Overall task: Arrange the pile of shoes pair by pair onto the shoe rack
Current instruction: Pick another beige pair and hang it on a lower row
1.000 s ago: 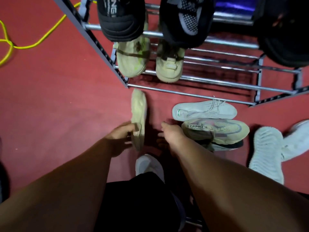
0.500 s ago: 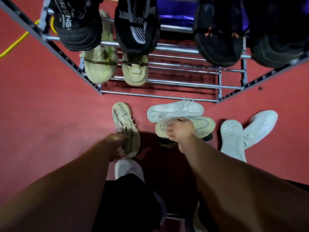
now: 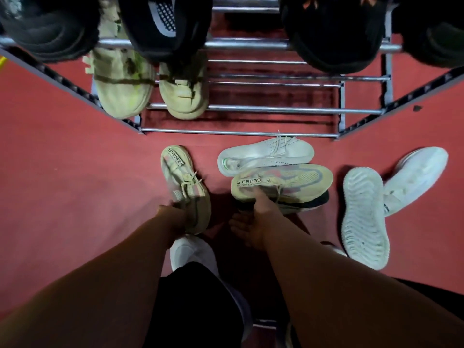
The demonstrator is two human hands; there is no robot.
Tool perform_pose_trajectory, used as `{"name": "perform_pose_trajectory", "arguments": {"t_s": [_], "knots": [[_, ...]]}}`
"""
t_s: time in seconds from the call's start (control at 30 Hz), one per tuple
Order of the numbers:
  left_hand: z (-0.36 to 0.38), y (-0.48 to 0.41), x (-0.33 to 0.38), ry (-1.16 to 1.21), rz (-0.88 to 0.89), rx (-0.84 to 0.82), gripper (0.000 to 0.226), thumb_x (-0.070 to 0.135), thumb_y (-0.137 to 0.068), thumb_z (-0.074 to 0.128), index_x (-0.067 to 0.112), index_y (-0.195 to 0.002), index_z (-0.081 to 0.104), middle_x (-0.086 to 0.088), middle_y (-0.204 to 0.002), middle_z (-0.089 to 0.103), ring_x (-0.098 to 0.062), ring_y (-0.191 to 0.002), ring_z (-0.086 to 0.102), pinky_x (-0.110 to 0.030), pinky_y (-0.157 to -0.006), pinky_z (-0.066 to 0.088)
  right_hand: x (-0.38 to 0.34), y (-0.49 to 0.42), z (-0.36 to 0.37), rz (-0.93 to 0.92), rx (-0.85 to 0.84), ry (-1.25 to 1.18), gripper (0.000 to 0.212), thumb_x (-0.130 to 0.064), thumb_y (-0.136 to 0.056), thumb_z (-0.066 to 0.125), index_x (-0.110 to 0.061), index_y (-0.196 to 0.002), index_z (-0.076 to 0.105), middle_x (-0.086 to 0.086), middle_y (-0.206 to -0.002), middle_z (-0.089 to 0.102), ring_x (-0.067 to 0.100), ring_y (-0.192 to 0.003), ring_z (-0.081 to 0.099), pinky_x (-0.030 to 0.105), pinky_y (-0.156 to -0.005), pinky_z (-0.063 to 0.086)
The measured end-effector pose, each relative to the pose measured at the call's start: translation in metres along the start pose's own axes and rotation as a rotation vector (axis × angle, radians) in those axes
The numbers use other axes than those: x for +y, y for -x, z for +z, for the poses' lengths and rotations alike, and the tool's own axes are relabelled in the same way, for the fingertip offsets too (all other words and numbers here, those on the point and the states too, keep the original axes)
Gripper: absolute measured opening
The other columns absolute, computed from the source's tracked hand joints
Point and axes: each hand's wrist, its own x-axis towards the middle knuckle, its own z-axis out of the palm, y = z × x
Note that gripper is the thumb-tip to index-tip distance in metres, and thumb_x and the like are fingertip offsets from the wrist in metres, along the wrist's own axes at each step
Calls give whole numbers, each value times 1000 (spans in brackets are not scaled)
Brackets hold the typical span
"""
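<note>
Ahead of the slack right grip (image 3: 251,223), thumb touching, the matching shoe (image 3: 291,180) lay crosswise; left grip (image 3: 175,218) clasped the tan shoe (image 3: 184,182).

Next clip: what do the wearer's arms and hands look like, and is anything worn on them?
The left hand and right hand wear no gloves, and both arms are bare, with no sleeves in view. No watch, band or ring shows on the parts that can be seen.

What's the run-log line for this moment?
left hand: grips beige shoe by heel | right hand: touches mate, grip unclear | rack: neither shoe placed yet
</note>
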Motion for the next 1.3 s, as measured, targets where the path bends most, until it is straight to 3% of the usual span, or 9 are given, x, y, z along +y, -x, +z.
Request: {"name": "perform_pose_trajectory", "arguments": {"t_s": [0.1, 0.33, 0.47, 0.57, 0.77, 0.9, 1.03, 1.13, 1.3], "knots": [[3, 1, 3, 60, -1, -65, 7, -12, -91, 62, -7, -94, 64, -18, -70, 64, -19, -42, 58, -22, -34, 44, 1, -6, 0, 21, -11, -14, 71, -72, -87, 57, -8, -114, 69, 20, -101, 68, 36, -85, 67, 42, -73, 57], [4, -2, 6, 57, 28, -85, 17, -20, -91, 53, -5, -84, 58, -16, -56, 58, -13, -26, 53, -20, -28, 41, 2, -14, 7, -41, -21, -132, 43, -46, -99, 57, -10, -121, 63, 25, -105, 64, 37, -85, 68, 38, -60, 58], [8, -10, 5, 105, 53, -89, 18, -16, -89, 54, -6, -103, 62, -18, -72, 60, -26, -49, 58, -23, -40, 46, 2, -8, 12, -86, -28, -243, 27, -23, -105, 50, -6, -122, 62, 23, -103, 64, 31, -84, 66, 40, -69, 57], [13, -18, 1, 139, 33, -114, 13, -15, -89, 56, -4, -89, 63, -20, -70, 60, -28, -56, 58, -27, -46, 49, 0, -5, 16, -90, -13, -336, 17, -12, -106, 48, -1, -107, 61, 25, -113, 61, 34, -97, 67, 42, -79, 57], [27, -69, -19, 334, -57, -205, 38, 4, -71, 69, -4, -108, 69, -32, -106, 71, -45, -93, 72, -58, -85, 59, -10, 1, 24, -119, -10, -463, 9, -9, -101, 58, -4, -96, 63, 22, -107, 62, 39, -108, 63, 50, -99, 53], [40, -110, -45, 336, -90, -284, 60, 21, -66, 84, 0, -119, 68, -29, -110, 72, -48, -99, 72, -69, -90, 54, -8, -4, 25, -102, 33, -461, 19, -17, -98, 67, -7, -114, 67, 16, -104, 67, 29, -91, 69, 45, -76, 61], [30, -61, -23, 237, -35, -230, 20, -3, -86, 70, -6, -106, 67, -31, -106, 70, -46, -96, 70, -62, -86, 57, -2, -5, 22, -139, 101, -404, 23, -29, -93, 68, -8, -100, 68, 9, -77, 64, 19, -66, 63, 32, -58, 59], [24, -38, -11, 246, -20, -251, 19, -12, -89, 63, -7, -106, 67, -30, -98, 70, -41, -80, 71, -45, -61, 62, -1, 3, 13, -177, 137, -325, 25, -32, -94, 64, -8, -101, 67, 10, -79, 64, 20, -65, 61, 33, -62, 57], [0, 30, 12, 322, -49, -424, 24, 0, -96, 49, -2, -115, 64, -25, -92, 66, -30, -60, 68, -30, -47, 55, -14, 37, 2, -213, 199, -139, 31, -41, -101, 56, -10, -100, 63, 12, -79, 62, 24, -57, 57, 35, -57, 53]]}}
